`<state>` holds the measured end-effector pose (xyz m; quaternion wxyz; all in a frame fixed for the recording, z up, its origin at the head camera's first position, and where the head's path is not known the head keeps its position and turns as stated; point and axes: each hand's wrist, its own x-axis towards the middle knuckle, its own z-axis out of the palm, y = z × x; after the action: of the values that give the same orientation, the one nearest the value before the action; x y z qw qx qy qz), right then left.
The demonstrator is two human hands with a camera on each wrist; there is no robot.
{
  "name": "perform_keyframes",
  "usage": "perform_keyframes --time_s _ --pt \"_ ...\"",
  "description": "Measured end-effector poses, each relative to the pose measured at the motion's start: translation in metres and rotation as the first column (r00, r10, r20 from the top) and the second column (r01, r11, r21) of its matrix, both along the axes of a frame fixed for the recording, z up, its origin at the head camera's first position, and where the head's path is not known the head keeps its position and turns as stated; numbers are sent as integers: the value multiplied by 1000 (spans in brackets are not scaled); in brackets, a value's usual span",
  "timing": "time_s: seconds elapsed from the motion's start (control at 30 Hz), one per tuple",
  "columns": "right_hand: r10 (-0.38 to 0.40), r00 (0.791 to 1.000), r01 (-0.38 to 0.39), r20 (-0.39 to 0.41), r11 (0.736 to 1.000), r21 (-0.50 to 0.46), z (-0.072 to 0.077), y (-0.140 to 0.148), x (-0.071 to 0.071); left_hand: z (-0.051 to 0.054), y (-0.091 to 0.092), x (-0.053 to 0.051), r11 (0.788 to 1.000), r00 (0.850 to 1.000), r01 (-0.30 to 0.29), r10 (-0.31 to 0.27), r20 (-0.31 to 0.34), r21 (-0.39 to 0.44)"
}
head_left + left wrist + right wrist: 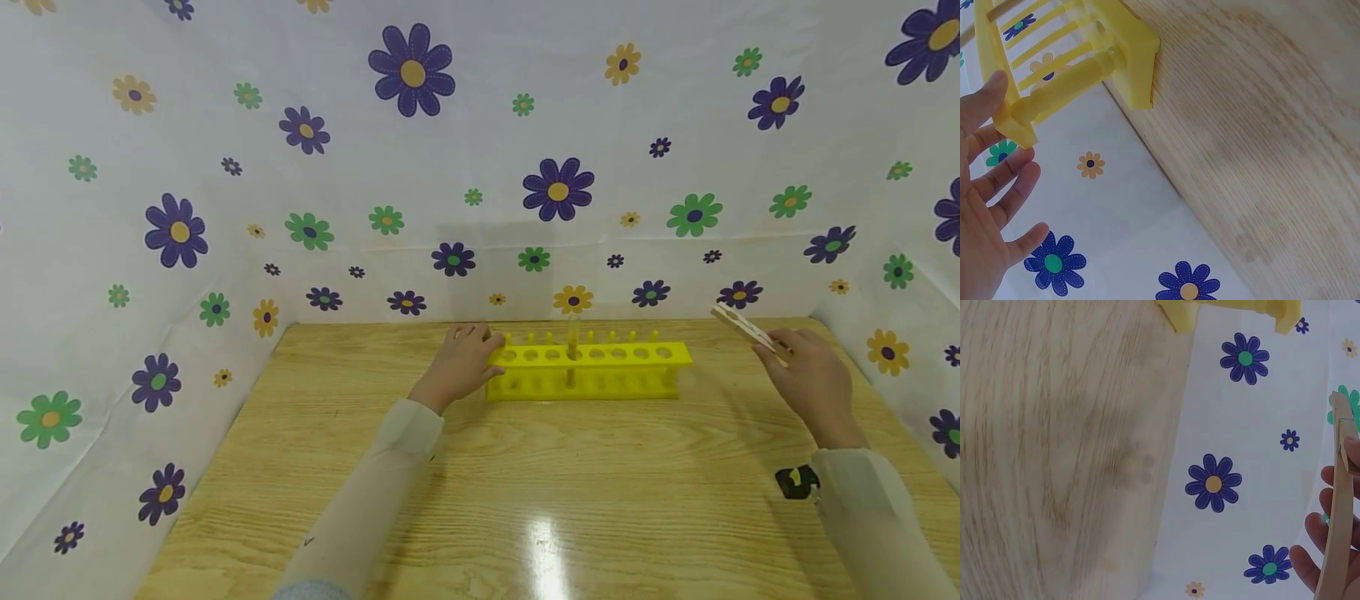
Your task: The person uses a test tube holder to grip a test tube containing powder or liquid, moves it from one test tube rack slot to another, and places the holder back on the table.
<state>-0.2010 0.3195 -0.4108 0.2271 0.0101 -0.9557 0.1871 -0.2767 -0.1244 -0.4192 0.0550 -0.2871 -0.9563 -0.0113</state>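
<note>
A yellow test tube rack (609, 362) stands on the table, with one glass test tube (573, 333) upright in a hole near its middle. My left hand (467, 358) grips the rack's left end; in the left wrist view the thumb (988, 100) lies on one side of the top plate and a finger on the other, the remaining fingers spread off it. To the right of the rack and apart from it, my right hand (813, 379) holds a wooden test tube clamp (742, 323) above the table. Its tip points up and left, with nothing visible in it.
The wooden table (480, 475) ends at the back against a white flowered sheet (480, 150), which also rises on the left and right. The rack stands close to that back edge. A small black and yellow device (797, 482) is at the right wrist.
</note>
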Motion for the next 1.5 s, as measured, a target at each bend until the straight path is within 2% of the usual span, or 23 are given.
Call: perform_keyframes --time_s 0.2,0.43,0.67,1.07,1.37,1.5 --pt "-30 998 30 50 1000 0 -2 4 1 -3 0 -2 1000 1000 2 -2 -11 4" --pt "-44 994 44 105 999 0 -9 13 3 -2 0 -1 1000 1000 4 -4 -1 5" --pt "-31 990 33 136 999 -11 -13 19 3 0 0 -1 1000 1000 -3 3 13 7" --pt "-26 974 28 226 1000 -5 -24 33 -1 -2 0 0 1000 1000 6 -6 -6 21" --pt "-24 941 17 337 1000 24 -26 41 -1 -1 -1 0 1000 1000 3 -3 -6 12" --pt "-24 934 16 357 1000 26 -28 43 0 0 0 1 1000 1000 1 -1 -1 12"
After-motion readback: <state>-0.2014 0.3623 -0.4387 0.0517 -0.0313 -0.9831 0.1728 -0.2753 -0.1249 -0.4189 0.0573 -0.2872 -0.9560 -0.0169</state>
